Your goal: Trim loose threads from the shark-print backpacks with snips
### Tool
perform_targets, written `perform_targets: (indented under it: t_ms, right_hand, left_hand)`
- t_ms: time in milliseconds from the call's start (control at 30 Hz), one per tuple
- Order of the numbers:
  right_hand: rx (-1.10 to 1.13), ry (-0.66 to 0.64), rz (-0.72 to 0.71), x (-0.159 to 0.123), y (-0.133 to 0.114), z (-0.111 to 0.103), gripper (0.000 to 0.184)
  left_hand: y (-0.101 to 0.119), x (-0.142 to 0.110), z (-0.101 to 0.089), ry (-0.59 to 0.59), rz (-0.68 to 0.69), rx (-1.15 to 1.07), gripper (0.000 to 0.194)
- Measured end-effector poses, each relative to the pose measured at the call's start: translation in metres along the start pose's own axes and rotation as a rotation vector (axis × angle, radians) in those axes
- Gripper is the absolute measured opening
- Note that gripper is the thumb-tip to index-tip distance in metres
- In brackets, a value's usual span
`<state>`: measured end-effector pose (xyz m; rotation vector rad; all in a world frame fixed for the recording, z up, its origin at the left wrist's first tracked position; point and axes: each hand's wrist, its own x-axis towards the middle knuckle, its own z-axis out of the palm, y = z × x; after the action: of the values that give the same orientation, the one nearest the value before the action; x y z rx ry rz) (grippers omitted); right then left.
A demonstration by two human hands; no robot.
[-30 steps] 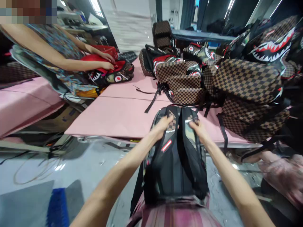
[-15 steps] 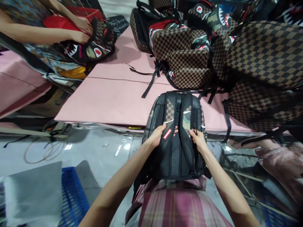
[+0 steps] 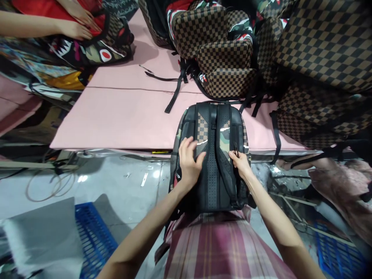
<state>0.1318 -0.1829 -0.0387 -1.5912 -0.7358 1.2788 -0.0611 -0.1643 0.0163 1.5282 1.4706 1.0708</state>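
Observation:
A black backpack (image 3: 212, 182) with checked and camouflage patches stands upright at my lap, its strap side facing me and its top against the table edge. My left hand (image 3: 189, 162) is open, fingers spread, over the left shoulder strap (image 3: 202, 133). My right hand (image 3: 240, 162) is closed at the right shoulder strap (image 3: 224, 141), thumb and finger pinching its outer edge. A small dark two-pronged tool, seemingly thread snips (image 3: 236, 148), sticks up from that hand. Most of the tool is hidden by my fingers.
Checked backpacks (image 3: 225, 83) are heaped on the pink table (image 3: 122, 120), straps trailing. At the left, a co-worker's hands (image 3: 78, 29) rest on a shark-faced bag (image 3: 99, 54). Blue plastic crates (image 3: 94, 240) stand on the floor. Someone's arm (image 3: 305, 162) shows at the right.
My left hand has let go of the left strap, risen slightly and spread its fingers. My right hand stays at the right strap. The view has tilted down a little.

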Motion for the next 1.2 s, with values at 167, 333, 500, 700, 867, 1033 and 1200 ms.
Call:
perform_targets:
  t_ms: [167,333,500,700,867,1033,1200]
  right_hand:
    - [0.002,0.008,-0.009,-0.001,-0.001,0.003,0.039]
    - [-0.007,0.032,-0.035,-0.005,-0.002,0.004,0.038]
    - [-0.036,0.043,-0.088,-0.011,-0.009,-0.011,0.034]
    - [-0.135,0.021,-0.072,-0.028,-0.007,-0.032,0.039]
    - [-0.123,0.006,-0.024,-0.034,0.002,-0.022,0.03]
    - [-0.118,-0.031,-0.011,-0.033,0.0,-0.023,0.032]
    - [-0.539,0.137,-0.308,-0.048,-0.011,-0.037,0.041]
  left_hand:
    - [0.007,-0.038,0.024,-0.264,0.352,0.545,0.017]
    - [0.0,-0.043,0.041,-0.265,0.374,0.63,0.006]
    - [0.002,-0.039,0.037,-0.254,0.384,0.613,0.012]
    - [-0.002,-0.042,0.041,-0.24,0.369,0.59,0.012]
    - [-0.006,-0.044,0.051,-0.256,0.36,0.626,0.011]
    - [-0.007,-0.04,0.047,-0.284,0.295,0.553,0.009]
    - [-0.008,-0.035,0.038,-0.314,0.209,0.412,0.013]
